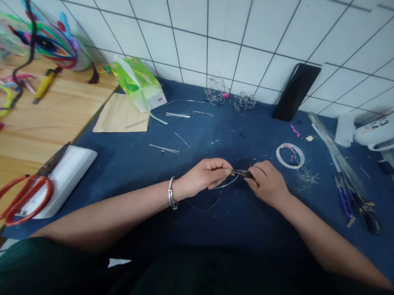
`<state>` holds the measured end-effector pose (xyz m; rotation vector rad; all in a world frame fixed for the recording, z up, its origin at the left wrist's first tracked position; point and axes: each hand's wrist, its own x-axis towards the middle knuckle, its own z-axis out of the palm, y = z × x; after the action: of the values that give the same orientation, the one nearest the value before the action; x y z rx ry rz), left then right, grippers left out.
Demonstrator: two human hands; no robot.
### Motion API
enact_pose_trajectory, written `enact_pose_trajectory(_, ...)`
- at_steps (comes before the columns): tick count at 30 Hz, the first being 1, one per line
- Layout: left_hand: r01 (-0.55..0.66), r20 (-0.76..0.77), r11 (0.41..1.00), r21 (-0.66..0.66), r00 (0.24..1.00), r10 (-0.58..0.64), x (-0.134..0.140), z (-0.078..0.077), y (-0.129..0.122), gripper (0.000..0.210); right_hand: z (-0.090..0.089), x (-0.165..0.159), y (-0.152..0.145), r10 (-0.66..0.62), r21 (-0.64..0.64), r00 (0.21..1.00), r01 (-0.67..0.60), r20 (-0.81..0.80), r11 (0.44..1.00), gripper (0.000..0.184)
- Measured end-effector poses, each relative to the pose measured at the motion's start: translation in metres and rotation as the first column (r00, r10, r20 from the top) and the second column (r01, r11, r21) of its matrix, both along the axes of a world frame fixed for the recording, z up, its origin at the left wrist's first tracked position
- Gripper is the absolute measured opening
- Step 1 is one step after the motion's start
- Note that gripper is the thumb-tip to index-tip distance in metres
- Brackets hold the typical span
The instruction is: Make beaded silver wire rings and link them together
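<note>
Over the dark blue cloth [168, 199], my two hands meet near the middle. My right hand [269, 182] is wrapped around a pair of pliers [245, 173], whose jaws point left. My left hand [207, 176], with a silver bangle at the wrist, pinches a thin wire [230, 182] that curves below the fingers. The plier jaws reach the left fingertips; what exactly lies between them is too small to make out. Straight wire pieces [164, 149] lie on the cloth beyond my left hand, and short wire clippings [308, 177] lie right of my right hand.
Orange-handled scissors [22, 198] rest partly on a white box [73, 176] at left. A roll of tape [290, 156] lies to the right, before purple-handled pliers [343, 197]. Wire tangles [216, 93], a black phone [295, 93] and a white mug [381, 130] stand near the tiled wall.
</note>
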<state>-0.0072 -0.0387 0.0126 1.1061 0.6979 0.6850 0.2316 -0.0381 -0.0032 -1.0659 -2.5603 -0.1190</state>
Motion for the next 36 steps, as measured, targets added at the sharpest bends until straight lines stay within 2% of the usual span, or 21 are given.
enact_pose_trajectory(11, 0.091, 0.093, 0.979, -0.184, 0.993, -0.075, -0.0018, -0.0004, 0.0037, 0.012, 0.0009, 0.0000, -0.0008, 0.026, -0.026, 1.000, -0.026, 0.005, 0.999, 0.017)
enact_pose_trajectory(17, 0.128, 0.115, 0.971, -0.204, 0.988, -0.106, -0.0028, -0.0010, 0.0055, 0.012, 0.0017, -0.0005, -0.0023, 0.030, -0.058, 1.000, -0.030, 0.009, 0.998, 0.017)
enact_pose_trajectory(25, 0.136, 0.113, 0.966, -0.220, 0.987, -0.114, -0.0023, -0.0019, 0.0055, 0.012, 0.0018, -0.0016, -0.0029, 0.011, -0.017, 1.000, -0.012, -0.021, 1.000, 0.018)
enact_pose_trajectory(36, 0.167, 0.194, 0.958, -0.235, 0.973, -0.122, -0.0023, -0.0015, 0.0064, 0.012, 0.0027, -0.0005, -0.0029, 0.019, -0.024, 1.000, -0.020, -0.010, 1.000, 0.017)
